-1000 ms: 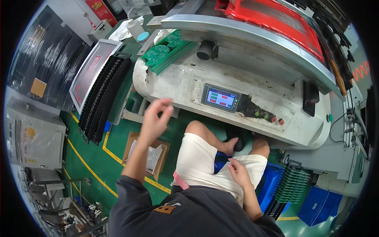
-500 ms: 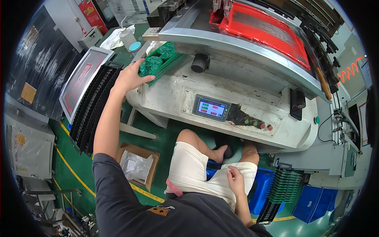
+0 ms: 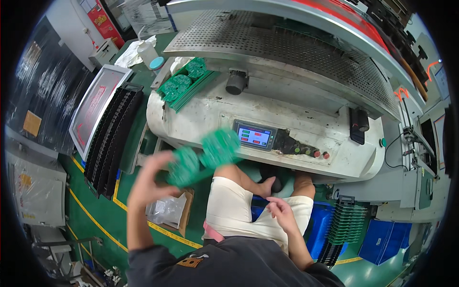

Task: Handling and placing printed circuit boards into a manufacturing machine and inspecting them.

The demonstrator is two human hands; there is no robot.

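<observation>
Green circuit-board panel (image 3: 203, 155), motion-blurred, is gripped at its near end by the left hand (image 3: 150, 179) above the lap, best kept level and held by its edges, while the right hand (image 3: 282, 215) rests empty, loosely curled, on the thigh.

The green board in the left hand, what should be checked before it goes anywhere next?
1. Grip: the left hand holds the green board at its lower end only; the fingers are blurred. Cannot tell if firm.
2. Board whole: too blurred to judge. Cannot tell.
3. Right hand free to help: it rests on the lap, holding nothing. Ok.
4. Space near the screen panel: the board's upper end overlaps the machine's edge in the picture; whether it touches, cannot tell.
5. More boards in the green rack on the machine: ok.
</observation>
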